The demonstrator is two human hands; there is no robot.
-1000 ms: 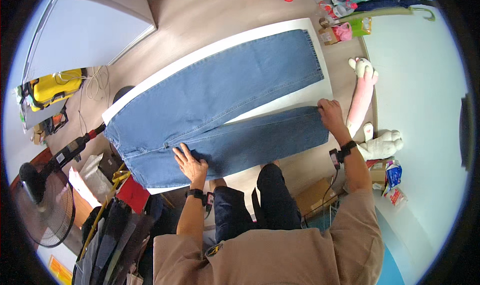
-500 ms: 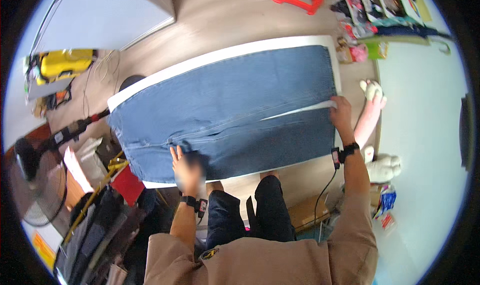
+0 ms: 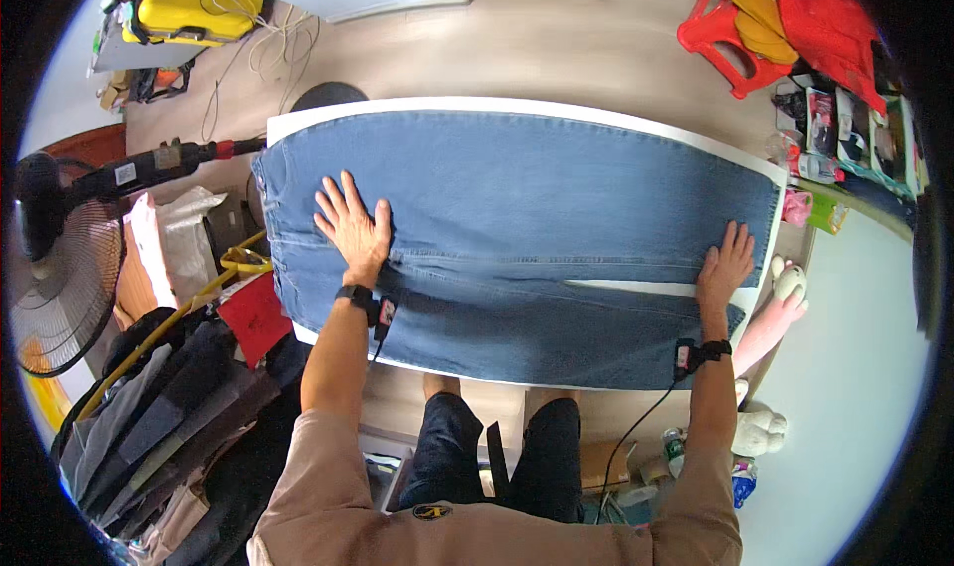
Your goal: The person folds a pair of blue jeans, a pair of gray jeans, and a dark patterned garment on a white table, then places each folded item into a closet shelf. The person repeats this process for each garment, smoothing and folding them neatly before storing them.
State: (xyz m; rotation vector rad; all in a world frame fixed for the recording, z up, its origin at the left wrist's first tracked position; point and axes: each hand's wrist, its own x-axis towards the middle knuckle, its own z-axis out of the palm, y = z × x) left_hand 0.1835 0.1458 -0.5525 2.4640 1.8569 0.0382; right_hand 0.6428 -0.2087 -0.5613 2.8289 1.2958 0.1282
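A pair of blue jeans [image 3: 517, 188] lies stretched out on a white table [image 3: 636, 289], waistband to the left and leg hems to the right. My left hand [image 3: 356, 230] rests flat on the upper part of the jeans near the waist, fingers spread. Flat near the hem of the far leg is my right hand [image 3: 726, 266], its fingers stretched out. Between the two legs a narrow wedge of white tabletop shows. Some creases run along the near leg and around the crotch. Both wrists wear dark bands with small devices and cables.
A black fan [image 3: 70, 258] stands at the left, beside a pile of dark clothes [image 3: 189, 407]. Beyond the table are a yellow case [image 3: 194, 9] and loose cables. Red plastic stools [image 3: 740, 44] stand at the far right, and plush toys [image 3: 760, 433] lie by the right wall.
My left hand has moved farther up onto the jeans, and my right hand has let go of the hem area and flattened on the far leg. The view has shifted.
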